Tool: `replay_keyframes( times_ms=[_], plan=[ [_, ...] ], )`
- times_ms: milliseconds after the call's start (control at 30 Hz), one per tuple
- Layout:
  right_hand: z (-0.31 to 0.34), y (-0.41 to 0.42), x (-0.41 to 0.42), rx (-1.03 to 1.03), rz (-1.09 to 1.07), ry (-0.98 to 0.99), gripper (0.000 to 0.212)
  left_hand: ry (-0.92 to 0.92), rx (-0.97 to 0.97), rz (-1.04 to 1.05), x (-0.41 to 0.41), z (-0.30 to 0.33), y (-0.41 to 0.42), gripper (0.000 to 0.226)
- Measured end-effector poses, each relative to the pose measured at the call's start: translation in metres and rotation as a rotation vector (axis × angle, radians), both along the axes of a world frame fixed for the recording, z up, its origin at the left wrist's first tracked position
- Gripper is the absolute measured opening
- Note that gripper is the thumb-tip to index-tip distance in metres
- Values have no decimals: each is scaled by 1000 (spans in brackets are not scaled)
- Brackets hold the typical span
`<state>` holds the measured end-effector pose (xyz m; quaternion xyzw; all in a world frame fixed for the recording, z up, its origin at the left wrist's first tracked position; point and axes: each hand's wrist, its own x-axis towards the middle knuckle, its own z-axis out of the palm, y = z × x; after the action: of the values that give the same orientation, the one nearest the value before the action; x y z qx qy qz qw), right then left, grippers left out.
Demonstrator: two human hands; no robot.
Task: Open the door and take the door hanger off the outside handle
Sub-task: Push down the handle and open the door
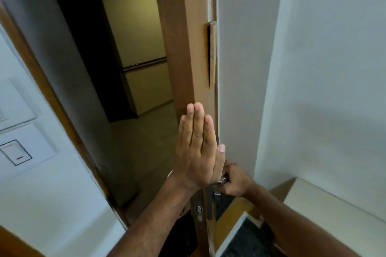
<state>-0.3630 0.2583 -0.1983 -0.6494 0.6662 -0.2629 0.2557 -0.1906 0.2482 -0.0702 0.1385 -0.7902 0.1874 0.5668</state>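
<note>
The door (186, 48) stands ajar, its brown edge running upright, facing the camera. The left hand (196, 150) lies flat, fingers together, against that edge, while the right hand (234, 179) is closed around the inside handle (222, 180) just below. No door hanger shows.

Left hand (197, 152) raised flat, fingers (198, 123) straight and pressed together, pointing up, bare forearm reaching in from below. Right hand (235, 182) curled into a closed grip, arm extended forward.

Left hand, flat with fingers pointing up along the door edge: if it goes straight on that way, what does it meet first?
Probably nothing: the left hand would slide up the door edge; depth is unclear.
</note>
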Motion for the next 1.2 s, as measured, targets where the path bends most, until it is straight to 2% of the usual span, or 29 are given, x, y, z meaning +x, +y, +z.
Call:
replay_keyframes(
  times_ms=[100,133,233,300,400,533,700,733,833,867,933,1033,1067,1133,1200],
  plan=[
    [17,27,-23,-12,-48,99,67,-45,-57,53,-27,-2,15,78],
    [21,34,-28,-18,-41,153,65,-54,-66,85,-36,-3,19,79],
    [24,59,-45,-24,-101,241,41,-96,-88,103,-64,-4,34,78],
    [24,74,-58,-32,-160,254,39,-123,-106,81,-83,-3,43,84],
    [25,95,-74,-83,-225,226,50,-195,-64,30,-106,-4,52,94],
    [24,115,-95,-138,-272,298,54,-245,-47,-7,-137,-15,58,89],
    [32,133,-126,60,-186,525,89,-271,-61,-76,-177,-11,66,81],
    [32,137,-131,116,-178,492,97,-280,-72,-91,-182,-11,66,80],
    [34,152,-144,225,-191,210,116,-327,-107,-165,-195,-11,63,82],
    [35,155,-148,231,-208,183,119,-348,-119,-192,-197,-12,61,85],
    [35,158,-155,219,-239,228,116,-392,-139,-244,-202,-14,58,87],
    [33,160,-160,219,-299,315,84,-415,-146,-338,-201,-18,50,87],
    [32,160,-163,225,-315,322,79,-408,-124,-364,-197,-22,45,84],
    [31,162,-170,254,-343,340,87,-359,32,-372,-185,-38,32,74],
    [31,162,-177,278,-365,392,91,-226,401,-350,-169,-66,19,73]
  ],
)
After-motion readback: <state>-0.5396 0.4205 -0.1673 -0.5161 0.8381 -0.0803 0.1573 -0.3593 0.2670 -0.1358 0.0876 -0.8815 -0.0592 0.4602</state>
